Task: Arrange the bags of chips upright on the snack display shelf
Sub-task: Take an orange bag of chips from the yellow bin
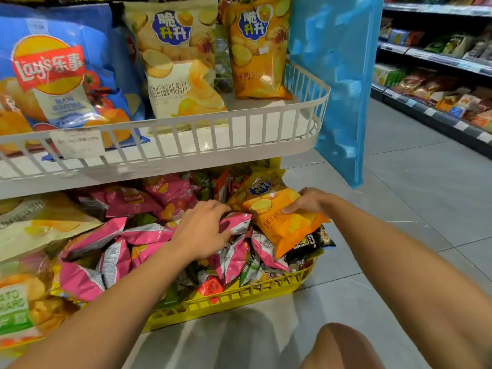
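Shop aisle, grey tiled floor [394,182]; stocked shelving [436,83] runs along the far right, well apart from both hands.

Orange chip bag [286,222]: lies tilted on top of the loose pile in the yellow basket [239,296], on the lower tier of the display. The right hand [306,202] grips its upper right edge, thumb on the face of the bag and fingers curled behind it.

The left hand [205,227], just left of the orange bag, rests palm down on a pink chip bag [234,225] with fingers bent and partly spread; whether it has actually closed on that bag cannot be determined.

More pink bags [106,257] lie flat and jumbled below and left of the left hand.

White upper shelf [186,129], above both hands: a second orange bag [257,49] stands upright above the right hand, a cream-coloured bag [178,62] stands upright above the left hand, and a large blue Lay's bag [58,73] stands further left.

A blue plastic sheet [338,75] hangs at the right end of the shelf, above the right hand.

A bare knee [343,344] shows below the right forearm.
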A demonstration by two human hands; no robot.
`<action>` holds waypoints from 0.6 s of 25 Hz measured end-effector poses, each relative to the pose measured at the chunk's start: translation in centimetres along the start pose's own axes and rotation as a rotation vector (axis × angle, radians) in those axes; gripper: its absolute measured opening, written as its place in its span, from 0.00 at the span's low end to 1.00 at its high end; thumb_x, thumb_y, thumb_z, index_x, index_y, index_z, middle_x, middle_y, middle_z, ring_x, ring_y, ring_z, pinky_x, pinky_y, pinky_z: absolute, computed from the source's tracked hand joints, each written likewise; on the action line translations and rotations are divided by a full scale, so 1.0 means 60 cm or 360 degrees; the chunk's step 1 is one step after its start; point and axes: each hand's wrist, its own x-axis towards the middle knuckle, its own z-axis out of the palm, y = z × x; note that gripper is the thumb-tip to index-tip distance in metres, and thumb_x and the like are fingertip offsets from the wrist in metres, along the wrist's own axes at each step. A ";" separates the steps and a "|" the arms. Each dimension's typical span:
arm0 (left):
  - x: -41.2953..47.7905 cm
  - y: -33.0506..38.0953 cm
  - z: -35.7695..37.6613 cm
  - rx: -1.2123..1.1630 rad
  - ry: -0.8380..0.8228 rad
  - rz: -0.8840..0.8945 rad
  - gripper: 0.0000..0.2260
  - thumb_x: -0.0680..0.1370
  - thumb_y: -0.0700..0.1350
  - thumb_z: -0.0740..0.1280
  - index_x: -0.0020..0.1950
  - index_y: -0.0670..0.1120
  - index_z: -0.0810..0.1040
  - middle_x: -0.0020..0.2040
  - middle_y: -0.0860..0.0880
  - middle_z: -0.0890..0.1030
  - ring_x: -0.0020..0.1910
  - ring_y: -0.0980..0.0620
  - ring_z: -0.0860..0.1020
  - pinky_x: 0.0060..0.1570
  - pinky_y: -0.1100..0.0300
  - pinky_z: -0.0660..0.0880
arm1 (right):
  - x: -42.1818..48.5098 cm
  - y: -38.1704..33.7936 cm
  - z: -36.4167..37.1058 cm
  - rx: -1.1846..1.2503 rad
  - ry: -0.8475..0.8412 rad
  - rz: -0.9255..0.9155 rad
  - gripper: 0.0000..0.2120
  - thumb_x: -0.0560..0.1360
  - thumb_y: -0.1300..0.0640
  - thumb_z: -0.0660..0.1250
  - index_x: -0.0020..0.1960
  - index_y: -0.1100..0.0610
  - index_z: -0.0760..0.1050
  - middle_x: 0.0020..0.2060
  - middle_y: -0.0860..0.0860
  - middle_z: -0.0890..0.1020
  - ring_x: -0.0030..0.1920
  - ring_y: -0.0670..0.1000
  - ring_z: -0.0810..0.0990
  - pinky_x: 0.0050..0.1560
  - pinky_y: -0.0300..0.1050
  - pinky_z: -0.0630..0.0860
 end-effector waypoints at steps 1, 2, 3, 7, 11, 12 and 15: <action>0.004 -0.001 0.001 0.0002 -0.0018 -0.0018 0.27 0.75 0.56 0.66 0.73 0.51 0.69 0.71 0.48 0.72 0.70 0.45 0.69 0.66 0.46 0.69 | 0.008 0.003 0.000 0.0036 -0.0135 0.0031 0.44 0.63 0.47 0.79 0.72 0.60 0.66 0.70 0.58 0.73 0.68 0.61 0.73 0.67 0.58 0.70; 0.011 -0.001 0.002 -0.0002 -0.0031 -0.0042 0.27 0.75 0.56 0.66 0.73 0.51 0.69 0.71 0.48 0.72 0.70 0.45 0.69 0.66 0.46 0.69 | 0.016 0.005 -0.001 0.0083 -0.0236 0.0060 0.44 0.63 0.48 0.80 0.72 0.60 0.66 0.69 0.59 0.74 0.67 0.61 0.74 0.68 0.60 0.70; 0.019 -0.001 0.002 -0.0007 -0.0046 -0.0070 0.28 0.75 0.56 0.67 0.74 0.51 0.69 0.71 0.48 0.72 0.70 0.45 0.69 0.66 0.46 0.69 | 0.021 0.007 -0.004 0.0134 -0.0297 0.0068 0.43 0.62 0.49 0.80 0.72 0.60 0.67 0.68 0.59 0.75 0.66 0.61 0.75 0.67 0.61 0.70; 0.081 0.011 0.007 -0.0037 -0.0167 -0.0139 0.28 0.75 0.55 0.66 0.73 0.50 0.68 0.69 0.43 0.75 0.67 0.41 0.73 0.64 0.48 0.72 | -0.007 0.022 -0.021 0.0468 -0.0218 -0.0001 0.38 0.62 0.50 0.80 0.66 0.61 0.69 0.61 0.59 0.79 0.54 0.60 0.79 0.55 0.56 0.77; 0.157 0.032 0.033 -0.0226 -0.0257 -0.0255 0.26 0.76 0.52 0.67 0.73 0.49 0.69 0.70 0.41 0.75 0.67 0.41 0.73 0.63 0.54 0.72 | -0.064 0.101 -0.010 0.0946 0.0102 0.0108 0.47 0.49 0.43 0.84 0.63 0.59 0.74 0.54 0.59 0.84 0.48 0.60 0.85 0.51 0.59 0.82; 0.172 0.035 0.045 -0.0265 -0.0253 -0.0270 0.26 0.76 0.52 0.67 0.73 0.49 0.70 0.71 0.41 0.74 0.68 0.41 0.73 0.64 0.54 0.72 | -0.073 0.120 -0.005 0.1027 0.0151 0.0133 0.47 0.45 0.42 0.84 0.61 0.58 0.76 0.52 0.58 0.85 0.46 0.61 0.86 0.50 0.61 0.82; 0.206 0.035 0.085 -0.0337 -0.0208 -0.0312 0.23 0.76 0.50 0.68 0.70 0.46 0.73 0.68 0.40 0.76 0.65 0.40 0.74 0.61 0.55 0.72 | -0.094 0.145 0.009 0.1303 0.0219 0.0060 0.31 0.55 0.52 0.82 0.55 0.58 0.80 0.47 0.58 0.87 0.44 0.61 0.86 0.51 0.64 0.81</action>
